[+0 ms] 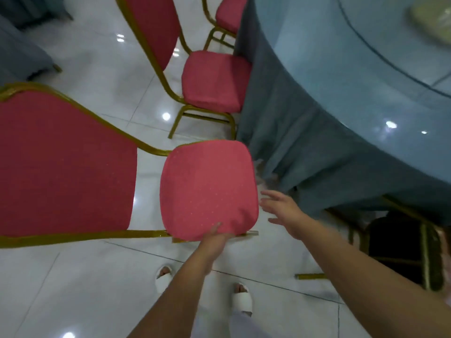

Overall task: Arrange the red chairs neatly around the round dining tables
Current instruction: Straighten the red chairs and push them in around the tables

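Our left hand (216,236) grips the near edge of the nearest red chair's seat (208,189), thumb on top of the cushion and the other fingers tucked under the edge, out of sight. Our right hand (283,211) is wide open, fingers spread, hovering just beside the seat's right corner and touching nothing we can make out; it sits between the seat and the hanging tablecloth (305,147).

We count three red chairs with gold frames on the white tiled floor (73,276). The nearest one has its backrest (63,167) out to the left and its seat corner just beside the cloth. The second chair (214,81) stands beyond it, the front of its seat touching the cloth. The third chair (229,15) is further along the bench's edge, only partly in view at the top.

We count one round bench (366,69), covered in blue cloth, filling the upper right. At the lower right, a dark chair frame with gold legs (415,247) sits partly under the cloth; its colour is unclear. Our two feet in white slippers (240,302) stand on the floor below the seat.
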